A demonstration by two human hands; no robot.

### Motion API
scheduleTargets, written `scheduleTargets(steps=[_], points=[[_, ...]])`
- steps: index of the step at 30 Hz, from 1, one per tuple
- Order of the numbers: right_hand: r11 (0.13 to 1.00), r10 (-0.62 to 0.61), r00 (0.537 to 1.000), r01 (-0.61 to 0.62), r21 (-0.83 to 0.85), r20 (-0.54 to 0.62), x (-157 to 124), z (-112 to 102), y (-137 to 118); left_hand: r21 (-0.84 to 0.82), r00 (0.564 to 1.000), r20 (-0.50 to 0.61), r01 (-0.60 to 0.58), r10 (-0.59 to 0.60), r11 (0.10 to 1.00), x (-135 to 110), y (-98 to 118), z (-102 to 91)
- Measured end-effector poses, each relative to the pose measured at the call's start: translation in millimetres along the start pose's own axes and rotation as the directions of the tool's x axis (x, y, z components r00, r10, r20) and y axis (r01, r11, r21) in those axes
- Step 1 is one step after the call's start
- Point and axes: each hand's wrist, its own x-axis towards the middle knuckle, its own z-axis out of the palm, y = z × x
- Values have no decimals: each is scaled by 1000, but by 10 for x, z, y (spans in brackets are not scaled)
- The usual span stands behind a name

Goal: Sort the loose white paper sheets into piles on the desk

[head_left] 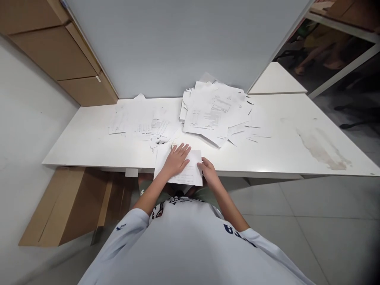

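Note:
A printed sheet of paper [190, 172] lies at the front edge of the white table, its near part sticking out over the edge. My left hand [177, 158] rests flat on the sheet with its fingers stretched out. At the sheet's right edge, my right hand [208, 171] pinches the paper between thumb and fingers. A small pale object [173, 145] shows just beyond my left fingertips; I cannot make out its kind. Behind my hands is a big untidy heap of printed papers [219, 111].
More loose papers [139, 118] lie left of the heap. The white table [279, 146] has a brownish stain [323, 150] at right. A grey panel [184, 47] rises behind it. Cardboard boxes [50, 51] stand at back left, and another cardboard box [59, 206] is below the table's left end.

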Motion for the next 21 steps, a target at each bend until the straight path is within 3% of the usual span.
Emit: scheduleTargets(steps=[6, 9, 11, 13, 16, 18, 19, 21], points=[[995, -1, 1000, 1, -105, -1, 85, -3, 37, -27, 997, 80, 10, -7, 1000, 72, -29, -28], [966, -109, 994, 103, -236, -13, 74, -85, -17, -135, 997, 66, 36, -27, 990, 90, -63, -145], [897, -231, 972, 195, -397, -46, 14, -216, -136, -185, 995, 15, 100, -99, 978, 70, -116, -257], [767, -372, 922, 238, -596, -111, -72, -402, -317, -199, 958, -68, 261, -279, 945, 23, -242, -381], [606, -556, 802, 214, -766, -216, -145, -708, -626, -109, 814, -196, 536, -547, 837, -68, -613, -554], [630, -634, 711, 247, -736, -304, -71, -873, -803, 5, 733, -249, 655, -633, 756, -122, -928, -628], [674, -653, 663, 288, -680, -367, 14, -935, -874, 55, 716, -237, 685, -657, 727, -149, -1073, -644], [777, -622, 601, 393, -493, -501, 271, -1014, -975, 127, 726, -124, 687, -676, 715, -211, -1283, -633]])
